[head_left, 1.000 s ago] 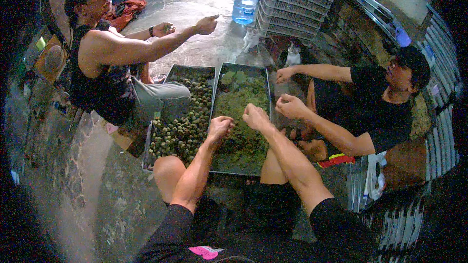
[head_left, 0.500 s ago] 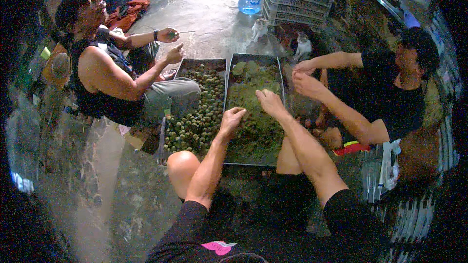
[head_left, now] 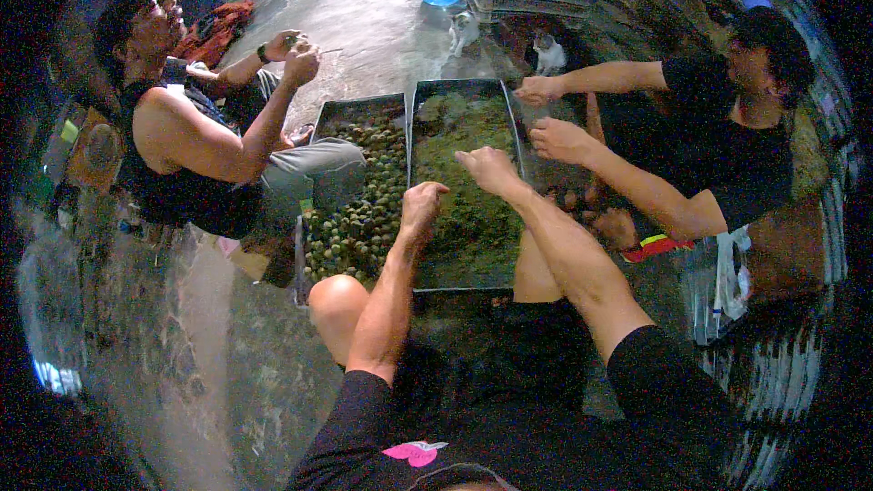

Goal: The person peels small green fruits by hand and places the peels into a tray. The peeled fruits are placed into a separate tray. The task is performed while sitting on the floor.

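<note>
My left hand [head_left: 421,211] and right hand [head_left: 492,170] are apart, contents too dim to tell; round pieces [head_left: 350,241] crowd one tray [head_left: 364,110], greens [head_left: 464,236] remain in another tray [head_left: 466,289].

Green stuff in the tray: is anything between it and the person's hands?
Nothing visible is. The right hand and left hand extend over the green stuff, no object showing between; whether they touch it is unclear.

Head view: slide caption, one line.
Left hand and right hand above a tray of green material, beside small round pieces.
</note>
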